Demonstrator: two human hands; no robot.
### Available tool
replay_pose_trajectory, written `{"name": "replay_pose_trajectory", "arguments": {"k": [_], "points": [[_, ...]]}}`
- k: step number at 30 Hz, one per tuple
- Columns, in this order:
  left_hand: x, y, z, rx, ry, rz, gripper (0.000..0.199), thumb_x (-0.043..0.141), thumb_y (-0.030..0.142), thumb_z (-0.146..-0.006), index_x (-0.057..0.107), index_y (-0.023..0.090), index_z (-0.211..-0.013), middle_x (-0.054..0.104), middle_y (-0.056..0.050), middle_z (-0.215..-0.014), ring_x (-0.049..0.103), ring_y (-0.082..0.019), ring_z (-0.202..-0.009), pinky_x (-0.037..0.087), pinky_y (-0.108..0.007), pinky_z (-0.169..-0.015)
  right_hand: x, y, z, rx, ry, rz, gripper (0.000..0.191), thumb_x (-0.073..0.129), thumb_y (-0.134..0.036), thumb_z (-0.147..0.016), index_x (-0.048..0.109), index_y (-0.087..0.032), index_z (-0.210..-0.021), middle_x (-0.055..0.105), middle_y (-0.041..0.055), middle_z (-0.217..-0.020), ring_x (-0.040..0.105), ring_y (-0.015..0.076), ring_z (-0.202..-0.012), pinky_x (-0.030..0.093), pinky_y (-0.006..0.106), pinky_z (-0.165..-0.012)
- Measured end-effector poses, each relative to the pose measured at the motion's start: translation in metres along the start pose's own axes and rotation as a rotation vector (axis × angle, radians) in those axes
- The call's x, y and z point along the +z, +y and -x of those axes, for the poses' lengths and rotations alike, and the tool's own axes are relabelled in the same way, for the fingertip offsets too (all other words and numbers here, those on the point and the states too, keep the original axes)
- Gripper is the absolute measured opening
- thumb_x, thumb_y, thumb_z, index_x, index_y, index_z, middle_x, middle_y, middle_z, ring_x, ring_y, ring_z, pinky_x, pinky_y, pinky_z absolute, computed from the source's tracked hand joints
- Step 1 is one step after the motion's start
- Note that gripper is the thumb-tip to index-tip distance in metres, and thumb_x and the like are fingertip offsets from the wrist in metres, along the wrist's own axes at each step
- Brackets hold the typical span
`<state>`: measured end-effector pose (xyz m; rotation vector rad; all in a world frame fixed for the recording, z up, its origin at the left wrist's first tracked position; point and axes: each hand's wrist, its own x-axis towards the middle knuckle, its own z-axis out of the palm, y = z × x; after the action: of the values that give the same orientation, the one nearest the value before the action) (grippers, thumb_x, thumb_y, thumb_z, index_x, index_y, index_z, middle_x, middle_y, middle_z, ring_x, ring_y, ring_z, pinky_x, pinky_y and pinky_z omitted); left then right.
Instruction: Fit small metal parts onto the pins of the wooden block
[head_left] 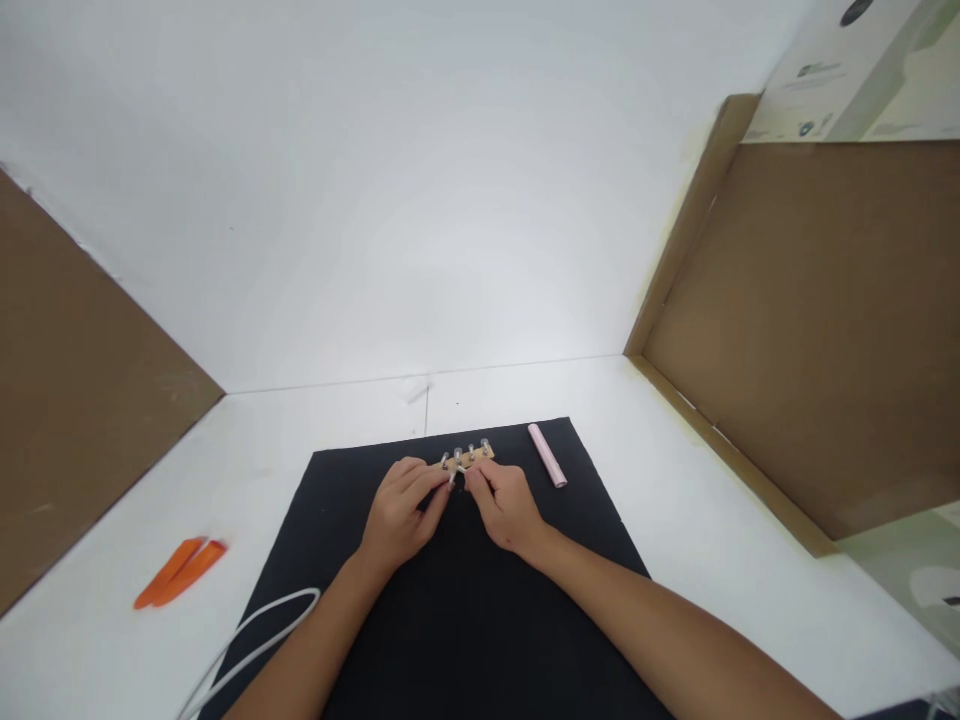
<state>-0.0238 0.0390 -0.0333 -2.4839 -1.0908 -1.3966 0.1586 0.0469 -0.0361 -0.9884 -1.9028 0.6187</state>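
Note:
A short light-wood strip (480, 457) with several shiny metal hooks standing up from it lies near the far side of the black mat. My left hand (400, 508) is closed on the strip's left end, thumb below and fingers on top. Close by on the right, my right hand (506, 503) pinches a thin whitish piece (461, 468) at the strip's near edge. Fingers cover part of this piece, so its kind cannot be made out. Both hands rest low over the mat, their fingertips a small gap apart.
The black mat (480, 620) lies on a white table (667, 460). A pink roll (547, 455) is at the mat's right. Two orange pieces (180, 572) lie left, with a white cable (259, 640) nearer. A white wall and brown cardboard panels (810, 330) enclose the space.

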Motion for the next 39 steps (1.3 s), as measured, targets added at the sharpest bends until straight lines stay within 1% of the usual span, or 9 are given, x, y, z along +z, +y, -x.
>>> {"name": "replay_pose_trajectory", "arguments": {"k": [7, 10, 16, 19, 24, 27, 30, 35, 39], "points": [[0.000, -0.001, 0.001, -0.010, -0.004, 0.001, 0.021, 0.059, 0.008, -0.083, 0.064, 0.020, -0.101, 0.070, -0.006, -0.086, 0.059, -0.019, -0.080, 0.052, -0.035, -0.075, -0.001, -0.002, 0.005, -0.129, -0.142, -0.002, 0.031, 0.038, -0.030, -0.098, 0.060, -0.020, -0.079, 0.060, 0.0009, -0.065, 0.055, 0.0138, -0.058, 0.038, 0.025, -0.060], [0.001, -0.002, 0.001, -0.009, 0.000, -0.005, 0.019, 0.058, 0.011, -0.085, 0.065, 0.020, -0.100, 0.071, -0.006, -0.086, 0.060, -0.018, -0.079, 0.052, -0.036, -0.076, 0.000, -0.001, 0.004, -0.121, -0.118, 0.006, 0.031, 0.038, -0.030, -0.099, 0.062, -0.020, -0.082, 0.063, 0.0014, -0.067, 0.057, 0.0142, -0.060, 0.039, 0.024, -0.060], [0.001, -0.001, 0.001, -0.019, -0.014, 0.005, 0.020, 0.059, 0.010, -0.085, 0.065, 0.020, -0.101, 0.071, -0.007, -0.089, 0.059, -0.018, -0.079, 0.051, -0.036, -0.077, 0.001, 0.001, 0.000, 0.000, 0.005, 0.021, 0.034, 0.036, -0.031, -0.100, 0.062, -0.019, -0.081, 0.062, 0.0019, -0.067, 0.056, 0.0140, -0.059, 0.039, 0.024, -0.061], [0.001, 0.000, 0.001, -0.045, -0.013, 0.017, 0.019, 0.060, 0.009, -0.084, 0.065, 0.020, -0.099, 0.070, -0.006, -0.086, 0.059, -0.018, -0.079, 0.050, -0.035, -0.076, 0.000, 0.000, 0.000, -0.015, -0.014, 0.009, 0.036, 0.036, -0.031, -0.100, 0.061, -0.019, -0.077, 0.060, 0.0011, -0.064, 0.055, 0.0137, -0.057, 0.038, 0.024, -0.059], [0.001, -0.004, 0.001, -0.174, 0.031, -0.015, 0.007, 0.059, 0.016, -0.087, 0.065, 0.019, -0.090, 0.068, -0.005, -0.083, 0.059, -0.018, -0.079, 0.049, -0.033, -0.074, -0.002, -0.002, 0.004, -0.099, -0.098, -0.027, 0.033, 0.037, -0.029, -0.098, 0.060, -0.019, -0.077, 0.058, -0.0002, -0.062, 0.054, 0.0131, -0.056, 0.037, 0.023, -0.059], [0.001, -0.008, 0.001, -0.272, 0.072, -0.086, 0.008, 0.058, 0.022, -0.088, 0.066, 0.019, -0.088, 0.067, -0.005, -0.087, 0.060, -0.019, -0.083, 0.048, -0.033, -0.077, -0.002, -0.002, 0.005, -0.087, -0.051, -0.057, 0.034, 0.036, -0.030, -0.099, 0.060, -0.019, -0.077, 0.057, -0.0002, -0.061, 0.054, 0.0133, -0.056, 0.038, 0.024, -0.059], [0.002, -0.012, 0.001, -0.350, 0.080, -0.140, 0.010, 0.057, 0.025, -0.089, 0.066, 0.020, -0.087, 0.068, -0.004, -0.085, 0.059, -0.019, -0.081, 0.046, -0.033, -0.076, -0.002, -0.002, 0.004, -0.072, 0.005, -0.092, 0.035, 0.035, -0.031, -0.099, 0.060, -0.019, -0.078, 0.058, 0.0006, -0.063, 0.056, 0.0135, -0.057, 0.039, 0.024, -0.060], [0.002, -0.015, 0.003, -0.430, 0.005, -0.235, 0.015, 0.056, 0.030, -0.089, 0.067, 0.020, -0.088, 0.070, -0.004, -0.082, 0.059, -0.021, -0.079, 0.041, -0.033, -0.073, -0.002, -0.002, 0.003, -0.069, 0.019, -0.110, 0.034, 0.037, -0.030, -0.099, 0.061, -0.018, -0.078, 0.058, 0.0002, -0.063, 0.055, 0.0127, -0.057, 0.038, 0.023, -0.059], [0.002, -0.015, 0.003, -0.527, -0.112, -0.281, 0.017, 0.055, 0.032, -0.088, 0.068, 0.021, -0.087, 0.071, -0.003, -0.081, 0.059, -0.021, -0.078, 0.041, -0.033, -0.074, -0.002, -0.002, 0.003, -0.069, 0.040, -0.111, 0.035, 0.037, -0.029, -0.099, 0.061, -0.018, -0.076, 0.056, 0.0000, -0.062, 0.054, 0.0127, -0.057, 0.038, 0.023, -0.059]]}}
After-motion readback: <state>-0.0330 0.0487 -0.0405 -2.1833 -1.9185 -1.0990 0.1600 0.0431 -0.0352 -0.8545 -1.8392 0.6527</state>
